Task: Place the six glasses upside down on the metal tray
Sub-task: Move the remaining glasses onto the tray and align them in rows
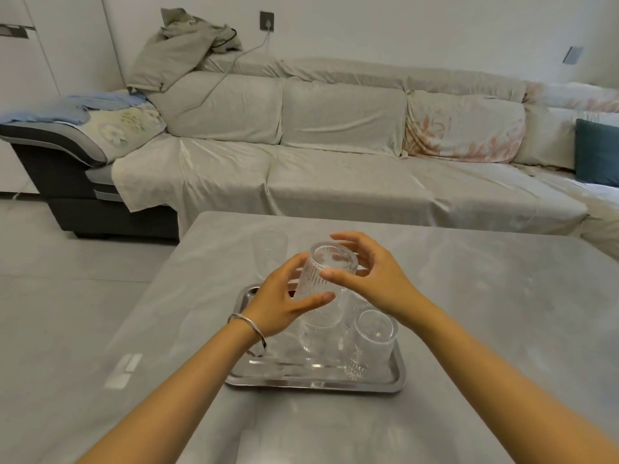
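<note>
A covered sofa (335, 145) spans the far side of the room. In front of it stands a grey table (485, 313). A metal tray (315, 383) lies on the table near its front. Inverted glasses stand on the tray; the nearest inverted glass (375, 333) sits at its right, others partly hidden behind the hands. The left hand (284, 303), bangle (248, 329) at the wrist, grips a ribbed glass (321, 276), base up and tilted, above the tray. The right hand (371, 276) has fingers spread open, thumb touching that glass. One upright glass (269, 252) stands on the table beyond the tray.
</note>
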Motion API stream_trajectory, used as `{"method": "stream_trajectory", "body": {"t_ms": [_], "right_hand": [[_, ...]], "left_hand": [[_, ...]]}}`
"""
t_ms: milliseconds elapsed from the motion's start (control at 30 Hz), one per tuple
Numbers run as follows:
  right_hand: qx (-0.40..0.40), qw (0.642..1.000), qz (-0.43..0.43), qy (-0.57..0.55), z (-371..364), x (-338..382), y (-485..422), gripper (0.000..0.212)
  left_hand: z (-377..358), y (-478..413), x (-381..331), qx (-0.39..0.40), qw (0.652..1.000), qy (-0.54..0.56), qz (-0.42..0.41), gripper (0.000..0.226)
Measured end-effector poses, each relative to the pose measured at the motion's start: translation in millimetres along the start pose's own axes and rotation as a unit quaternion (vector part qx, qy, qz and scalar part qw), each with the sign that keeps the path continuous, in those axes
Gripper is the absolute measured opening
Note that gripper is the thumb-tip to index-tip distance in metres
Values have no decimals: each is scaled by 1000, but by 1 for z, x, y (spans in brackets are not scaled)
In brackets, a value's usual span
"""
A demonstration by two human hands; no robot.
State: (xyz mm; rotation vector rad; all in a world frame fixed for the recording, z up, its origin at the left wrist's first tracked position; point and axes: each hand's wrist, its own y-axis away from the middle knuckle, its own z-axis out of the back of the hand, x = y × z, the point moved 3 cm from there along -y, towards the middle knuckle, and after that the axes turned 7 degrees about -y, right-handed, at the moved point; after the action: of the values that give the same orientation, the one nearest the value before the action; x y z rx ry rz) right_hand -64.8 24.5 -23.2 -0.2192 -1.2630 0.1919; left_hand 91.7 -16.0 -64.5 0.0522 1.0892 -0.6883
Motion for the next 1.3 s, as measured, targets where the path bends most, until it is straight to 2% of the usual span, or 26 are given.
{"method": "stream_trajectory", "body": {"t_ms": [100,167,300,433,633,867,1300], "right_hand": [[25,999,-25,-4,-6,-14,7,63],[9,999,-37,11,-2,-24,12,61],[-46,992,-60,102,12,-51,19,48],[-30,976,-93,193,16,-81,23,46],[-22,967,-59,246,10,-93,30,42],[-7,954,-62,293,13,-98,33,50],[4,956,-61,288,14,-98,34,54]], "left_hand": [[-6,15,11,-14,1000,2,14,62],[-9,22,19,-25,999,16,31,61],[-20,33,42,-37,995,58,70,68],[-33,41,60,-31,993,58,99,68],[-51,45,71,-19,992,68,102,67],[-64,42,78,-18,990,89,110,73],[-65,44,82,-18,988,85,124,76]]}}
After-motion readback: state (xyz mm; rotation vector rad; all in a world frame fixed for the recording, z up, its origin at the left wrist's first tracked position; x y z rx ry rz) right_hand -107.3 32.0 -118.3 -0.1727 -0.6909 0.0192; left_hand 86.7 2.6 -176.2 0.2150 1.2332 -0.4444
